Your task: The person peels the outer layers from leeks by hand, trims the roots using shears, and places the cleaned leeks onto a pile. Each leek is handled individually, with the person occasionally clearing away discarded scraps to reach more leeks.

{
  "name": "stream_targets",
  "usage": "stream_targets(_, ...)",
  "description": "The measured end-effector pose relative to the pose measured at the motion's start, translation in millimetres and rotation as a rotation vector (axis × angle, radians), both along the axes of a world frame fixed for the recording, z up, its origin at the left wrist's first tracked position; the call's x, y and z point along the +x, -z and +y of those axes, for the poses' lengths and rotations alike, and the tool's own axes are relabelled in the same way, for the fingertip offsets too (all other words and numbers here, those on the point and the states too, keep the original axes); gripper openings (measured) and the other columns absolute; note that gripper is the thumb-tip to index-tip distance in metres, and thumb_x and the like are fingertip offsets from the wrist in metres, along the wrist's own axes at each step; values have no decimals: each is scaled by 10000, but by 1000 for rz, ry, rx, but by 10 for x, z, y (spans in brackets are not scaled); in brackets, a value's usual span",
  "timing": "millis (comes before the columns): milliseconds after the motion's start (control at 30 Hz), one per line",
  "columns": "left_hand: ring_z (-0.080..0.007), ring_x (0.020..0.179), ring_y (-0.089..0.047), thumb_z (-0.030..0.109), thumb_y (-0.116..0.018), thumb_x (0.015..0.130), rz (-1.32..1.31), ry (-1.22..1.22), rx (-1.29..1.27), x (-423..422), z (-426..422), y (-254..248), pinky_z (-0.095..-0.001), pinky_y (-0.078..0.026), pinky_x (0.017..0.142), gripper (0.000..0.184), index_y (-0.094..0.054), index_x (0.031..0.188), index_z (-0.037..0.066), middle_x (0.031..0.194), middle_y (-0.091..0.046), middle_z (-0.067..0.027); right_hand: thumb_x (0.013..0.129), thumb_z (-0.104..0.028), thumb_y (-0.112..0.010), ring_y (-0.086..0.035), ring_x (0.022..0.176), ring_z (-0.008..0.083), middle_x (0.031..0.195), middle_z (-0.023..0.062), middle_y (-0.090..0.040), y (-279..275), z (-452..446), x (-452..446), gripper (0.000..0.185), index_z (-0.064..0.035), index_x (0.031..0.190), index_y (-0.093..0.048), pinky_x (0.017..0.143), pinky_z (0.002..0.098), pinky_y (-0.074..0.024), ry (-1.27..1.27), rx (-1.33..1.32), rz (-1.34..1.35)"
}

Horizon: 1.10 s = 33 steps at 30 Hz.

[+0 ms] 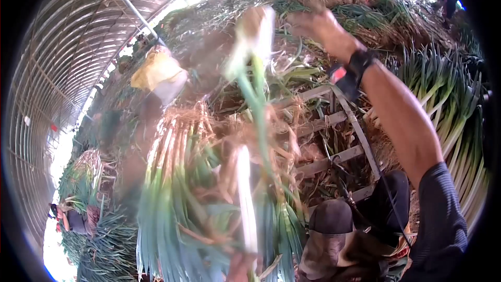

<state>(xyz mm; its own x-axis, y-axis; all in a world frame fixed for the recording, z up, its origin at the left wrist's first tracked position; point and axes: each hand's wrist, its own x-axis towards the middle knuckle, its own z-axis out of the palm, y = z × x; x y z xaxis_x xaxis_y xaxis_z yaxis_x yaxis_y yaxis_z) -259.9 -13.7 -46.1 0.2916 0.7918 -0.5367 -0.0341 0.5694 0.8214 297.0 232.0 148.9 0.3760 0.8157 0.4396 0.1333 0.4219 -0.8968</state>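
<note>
Onion stalk (245,193), white and near upright, sits low centre; our left hand (241,267) looks clamped on its lower end (blurred, cut by the frame edge). Our right hand (315,25) is up top, fingers apart, nothing we can see gripped. Just left of it we have a motion-smeared leafy onion (257,31) in the air. Rooted bunches (167,162) flank the stalk; slatted frame (330,160) lies right, near our knee (332,216).
</note>
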Motion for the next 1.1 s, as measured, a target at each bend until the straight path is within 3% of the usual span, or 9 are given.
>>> stream_targets(100,-154,552,-597,332,-663,980,70,-48,-41,105,43,-112,-298,-459,481,272,-637,1010,63,742,-639,-36,959,-176,-641,-644,1171,263,1534,253,-389,-126,-16,-126,724,-4,1548,-257,969,331,-571,181,36,-478)
stream_targets(200,-173,660,-631,330,-673,973,69,85,-41,96,128,31,-333,-493,526,307,-650,1114,57,886,-678,-66,943,-138,-615,-619,703,133,1247,147,-593,137,-770,-977,503,4,1385,-421,673,253,-586,1,-425,-1088)
stream_targets(267,-235,1041,-652,282,-687,949,-95,210,553,-125,30,645,-429,-541,895,492,-578,1376,61,1282,-628,-124,860,-52,-644,-598,713,162,1014,97,-609,843,-995,-1392,339,-13,1185,-556,671,265,-581,-138,-41,-1287)
stream_targets(300,-234,799,-630,295,-650,963,-42,212,165,124,142,446,-398,-512,700,418,-573,1256,8,1008,-621,-126,818,-10,-658,-588,718,176,897,72,-617,1158,-1134,-1605,269,-21,1085,-623,669,271,-578,-148,155,-1395)
stream_targets(433,-165,624,-592,326,-597,1009,-176,314,-305,586,142,43,-296,-482,521,391,-543,1196,-13,812,-592,-80,808,-206,-733,-299,1480,213,1577,35,-371,1440,-1642,-2067,772,-137,1489,-377,1264,427,-230,-86,432,-2201)
stream_targets(667,-141,692,-606,280,-717,935,131,718,127,1015,-28,-421,-270,-480,617,489,-535,1297,6,855,-615,-60,808,-137,-666,-550,912,119,888,-26,-517,1101,-1886,-1806,262,-117,976,-466,980,310,-488,-328,304,-2159)
stream_targets(867,-308,1225,-561,318,-817,817,369,767,559,748,-117,-9,-414,-447,1034,747,-476,1401,2,1302,-597,-205,721,-292,-664,-612,779,155,740,-26,-545,534,-1856,-897,201,-153,812,-550,695,323,-487,-49,414,-1782)
stream_targets(967,-330,1047,-662,135,-675,861,746,1107,1920,606,2,293,-443,-502,1010,496,-597,1347,67,1169,-684,-187,728,-213,-677,-645,776,194,787,15,-594,411,-1982,-27,176,-121,844,-581,684,356,-524,97,155,-1914)
stream_targets(1100,-259,940,-655,169,-655,903,900,746,783,304,46,638,-388,-518,846,443,-578,1293,-27,1015,-692,-173,730,-50,-665,-681,703,278,795,104,-677,-294,-2412,872,149,-27,877,-672,641,380,-586,297,-55,-1780)
